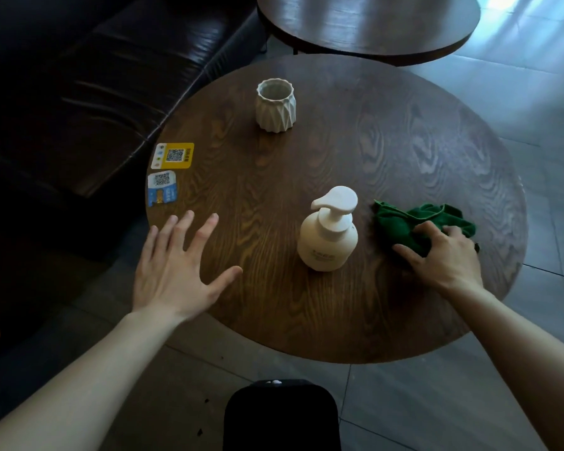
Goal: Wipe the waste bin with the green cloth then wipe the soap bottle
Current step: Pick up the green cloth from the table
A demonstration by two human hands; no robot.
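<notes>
Currently right hand (443,255) is pressing down on the green cloth (404,219), fingers curling into its folds, closing on it near the tabletop's (306,314) right edge. Left hand (173,271) is hovering spread and empty at the near-left rim. Bin (275,105) is standing well apart at the far side; bottle (328,236) is sitting just left of the cloth. Cloth looks soft and limp, so bunching it in the palm should suit. Bin looks rigid, ridged, likely light and tippable: steady it around the wall.
</notes>
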